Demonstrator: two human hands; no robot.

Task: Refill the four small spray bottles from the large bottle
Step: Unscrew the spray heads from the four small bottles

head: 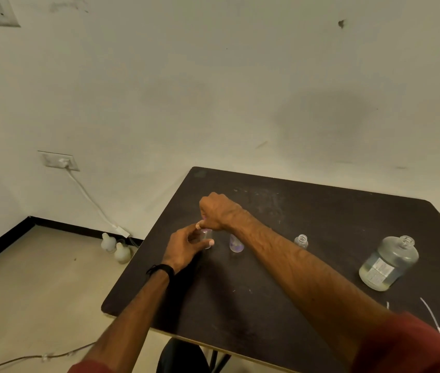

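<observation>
Clearly both hands are busy at one small spray bottle standing toward the left edge of the desk. The left hand curls round its clear body, thumb across the front; the right hand is bunched over its top, fingertips pinching what is probably the cap, though that part is hidden. A second small bottle stands just beside it, a third, uncapped, further right; no fourth can be seen. The large bottle stands open near the right edge, partly full. The small bottles look light, smooth and easy to tip, so a grip low on the body seems wise. The large one is likely heavy and slick; take it round its broad middle.
</observation>
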